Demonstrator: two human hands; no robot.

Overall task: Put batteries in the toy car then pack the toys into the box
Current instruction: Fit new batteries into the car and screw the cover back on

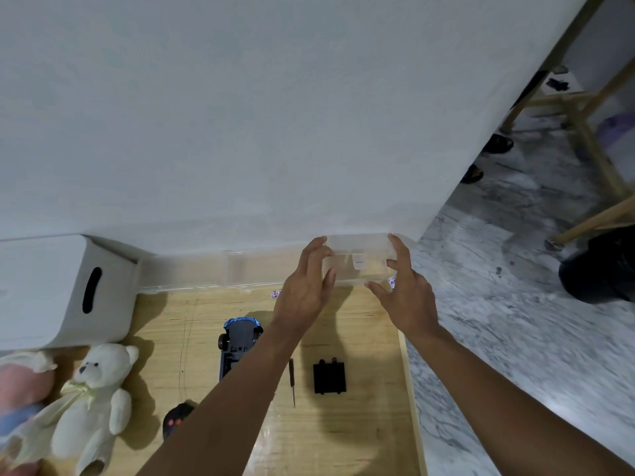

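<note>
At the far edge of the wooden tabletop (360, 424), against the white wall (275, 115), both hands reach forward with arms stretched out from the bottom of the head view. Left hand (304, 290) is raised with its fingers spread and slightly curled, the fingertips at the left side of a small clear plastic container (357, 261); right hand (405, 293) mirrors it on the container's right side, thumb pointing inward below it. Both hands are open, cupped around the container, and whether they actually touch it cannot be told. Nearer the person, the toy car (237, 345) lies upside down on the tabletop, its blue body edge showing at the far end, partly hidden by the left forearm. Just right of that forearm lies a thin screwdriver (292, 383), and beside it the black battery cover (329, 376). A black remote (175, 420) with red buttons sits near the left forearm. Further left lie a white teddy bear (92, 403) and the white box (51, 290) with a slot handle.
</note>
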